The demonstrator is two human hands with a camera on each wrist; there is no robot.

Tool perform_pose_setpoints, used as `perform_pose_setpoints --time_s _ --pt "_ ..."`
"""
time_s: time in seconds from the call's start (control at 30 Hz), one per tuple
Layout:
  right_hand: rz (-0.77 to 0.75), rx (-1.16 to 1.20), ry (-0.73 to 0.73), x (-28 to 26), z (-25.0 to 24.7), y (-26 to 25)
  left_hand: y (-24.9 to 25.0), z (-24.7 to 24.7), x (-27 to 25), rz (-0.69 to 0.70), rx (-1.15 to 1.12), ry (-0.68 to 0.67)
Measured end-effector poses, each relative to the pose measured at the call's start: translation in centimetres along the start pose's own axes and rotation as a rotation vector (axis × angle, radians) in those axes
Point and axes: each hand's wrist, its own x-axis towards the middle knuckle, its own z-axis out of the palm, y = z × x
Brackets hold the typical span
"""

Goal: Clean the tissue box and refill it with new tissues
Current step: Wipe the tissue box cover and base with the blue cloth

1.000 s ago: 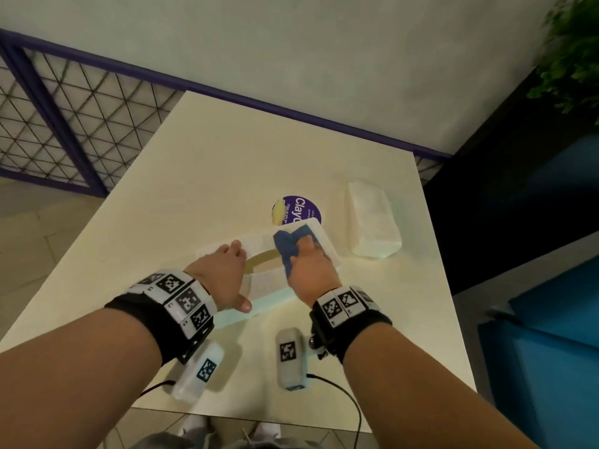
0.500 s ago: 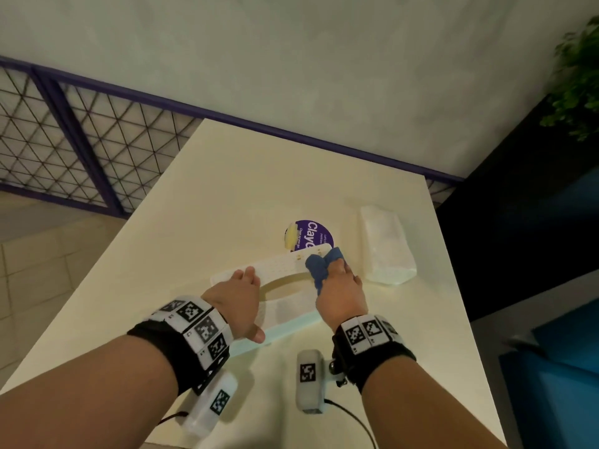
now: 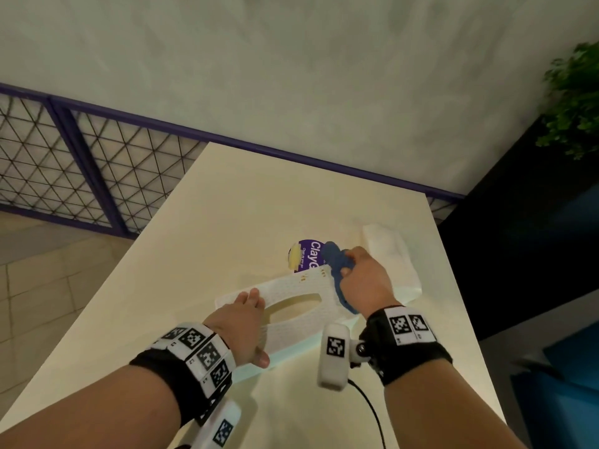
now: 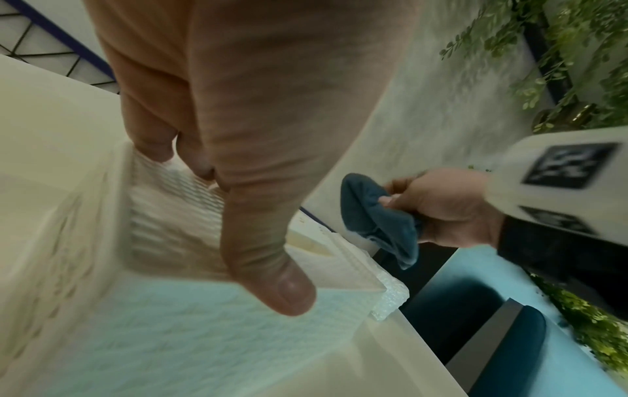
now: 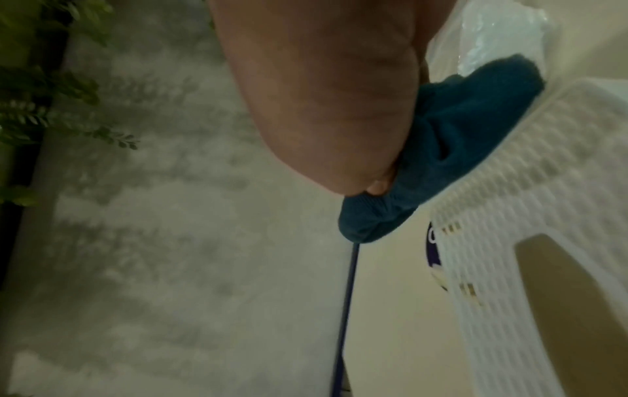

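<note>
One box (image 3: 291, 314), one cloth (image 3: 337, 264), one pack of tissues (image 3: 390, 257) and one round purple sticker (image 3: 306, 256) were on the table (image 3: 227, 215), with two hands at work over them. The left hand (image 3: 240, 322) lay across the near-left end of the white, perforated box, fingers (image 4: 152, 145) hooked over its far edge and thumb (image 4: 271, 268) down the near side, gripping it. The box's oval slot opened just right of that hand, and its top looked tipped up toward the person. The right hand (image 3: 364, 280) was raised at the box's right end, fingers curled tight round the bunched blue cloth, which touched the box's right edge and hung down below the palm. The pack lay just beyond the right hand, to its right, flat on the table. The sticker sat just left of the cloth, partly behind the box's far edge. Both wrists wore black bands with white marker blocks
</note>
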Motion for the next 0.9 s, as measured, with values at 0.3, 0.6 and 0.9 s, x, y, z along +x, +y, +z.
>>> perform_pose_setpoints --time_s 0.3,0.6,0.9 --pt "-0.258 -0.444 -0.347 -0.9 8.7 -1.7 0.2 0.1 -0.1 -0.020 -0.010 0.023" --pt "-0.115 -0.496 -0.314 0.7 7.8 -2.4 -0.1 0.1 0.1 -0.006 -0.019 0.001" --pt "-0.025 -0.483 -0.279 1.6 6.0 -1.3 -0.3 0.4 0.0 -0.007 -0.025 0.015"
